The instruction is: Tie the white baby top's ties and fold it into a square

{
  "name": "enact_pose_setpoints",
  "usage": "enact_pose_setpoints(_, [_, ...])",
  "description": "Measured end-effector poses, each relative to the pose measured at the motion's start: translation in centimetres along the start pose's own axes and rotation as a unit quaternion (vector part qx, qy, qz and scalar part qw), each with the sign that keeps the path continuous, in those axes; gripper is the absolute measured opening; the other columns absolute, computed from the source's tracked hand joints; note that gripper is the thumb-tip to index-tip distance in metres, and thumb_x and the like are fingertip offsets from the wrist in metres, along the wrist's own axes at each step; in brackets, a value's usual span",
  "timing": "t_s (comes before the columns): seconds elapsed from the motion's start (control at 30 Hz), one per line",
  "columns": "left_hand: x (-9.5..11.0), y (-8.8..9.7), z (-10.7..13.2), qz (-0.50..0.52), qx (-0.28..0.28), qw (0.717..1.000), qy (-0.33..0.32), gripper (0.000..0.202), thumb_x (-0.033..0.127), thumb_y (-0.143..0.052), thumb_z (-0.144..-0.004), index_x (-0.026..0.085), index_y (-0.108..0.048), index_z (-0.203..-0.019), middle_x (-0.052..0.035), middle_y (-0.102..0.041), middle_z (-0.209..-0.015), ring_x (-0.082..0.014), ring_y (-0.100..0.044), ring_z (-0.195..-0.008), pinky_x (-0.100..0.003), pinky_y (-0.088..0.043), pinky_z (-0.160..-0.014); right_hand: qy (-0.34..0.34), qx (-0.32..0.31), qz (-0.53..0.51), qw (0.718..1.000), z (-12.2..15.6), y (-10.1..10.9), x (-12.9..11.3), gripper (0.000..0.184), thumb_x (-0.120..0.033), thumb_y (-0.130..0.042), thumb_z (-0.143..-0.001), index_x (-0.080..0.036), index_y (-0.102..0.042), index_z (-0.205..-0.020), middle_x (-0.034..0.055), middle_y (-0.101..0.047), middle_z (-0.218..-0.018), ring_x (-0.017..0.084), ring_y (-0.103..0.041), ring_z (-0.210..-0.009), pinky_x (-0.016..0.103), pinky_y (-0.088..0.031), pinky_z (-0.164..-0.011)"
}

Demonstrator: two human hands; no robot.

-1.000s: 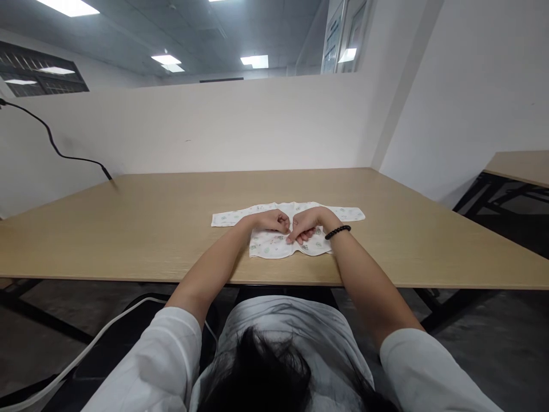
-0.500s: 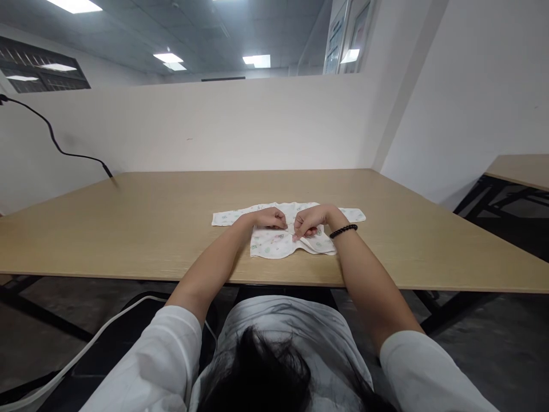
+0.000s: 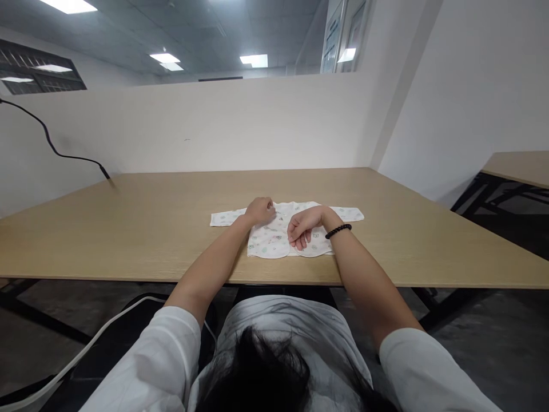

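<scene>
- Nearest the camera, dark hair (image 3: 253, 372) hangs over a pale T-shirt (image 3: 291, 323), and white sleeves (image 3: 158, 355) cover both upper arms.
- A white cable (image 3: 88, 343) runs across the dark floor at lower left.
- The hands have just parted: a moment ago they met at the middle of the cloth, and now a gap lies between them.
- The left hand (image 3: 260, 212) has moved up to the garment's top edge, fingers curled on the cloth; whether they pinch it, I cannot tell.
- The right hand (image 3: 301, 232) lies on the lower right of the cloth, fingers loosely curled; I cannot tell if it grips anything. A black beaded bracelet (image 3: 338, 231) circles that wrist.
- The small white printed baby garment (image 3: 270, 243) lies flat at the middle of the bench (image 3: 128, 252), its body folded into a compact panel and its long sleeves (image 3: 347, 214) spread straight out to both sides. The ridge raised at its centre has now settled flat.
- Farther off, a black cable (image 3: 51, 146) hangs down the white partition wall (image 3: 214, 126) to the bench's far left corner.
- At far right stands a second bench (image 3: 518, 166).
</scene>
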State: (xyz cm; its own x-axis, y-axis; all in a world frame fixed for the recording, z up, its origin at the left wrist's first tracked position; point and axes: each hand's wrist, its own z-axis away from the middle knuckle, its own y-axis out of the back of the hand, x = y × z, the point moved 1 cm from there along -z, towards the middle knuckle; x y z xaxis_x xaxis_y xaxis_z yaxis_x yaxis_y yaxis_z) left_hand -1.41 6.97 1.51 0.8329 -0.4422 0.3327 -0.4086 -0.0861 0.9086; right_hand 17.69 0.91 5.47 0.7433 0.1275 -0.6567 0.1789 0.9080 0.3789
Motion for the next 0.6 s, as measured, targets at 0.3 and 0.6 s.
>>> enact_pose_setpoints(0.3, [-2.9, -0.4, 0.2, -0.026, -0.139, 0.988, 0.054, 0.073, 0.062, -0.020, -0.098, 0.021, -0.021, -0.159, -0.0118, -0.020, -0.166, -0.0328, -0.014, -0.153, -0.056, -0.013, -0.120, 0.105, 0.166, -0.032, 0.980, -0.3, 1.7, 2.1, 0.046, -0.053, -0.081, -0.071, -0.016, -0.070, -0.097, 0.0101, -0.075, -0.099, 0.018, -0.070, -0.084, 0.023, -0.053, -0.069])
enact_pose_setpoints(0.6, [-7.8, 0.7, 0.3, -0.077, -0.099, 0.983, 0.133, 0.063, 0.054, -0.023, -0.098, 0.025, -0.035, -0.153, -0.0124, -0.028, -0.164, -0.0350, -0.018, -0.152, -0.062, -0.017, -0.116, -0.206, 0.594, 0.117, 0.769, 0.2, 4.4, 11.4, 0.054, -0.047, -0.037, -0.099, -0.019, -0.047, -0.144, 0.0184, -0.033, -0.160, 0.039, -0.023, -0.147, 0.072, -0.016, -0.111])
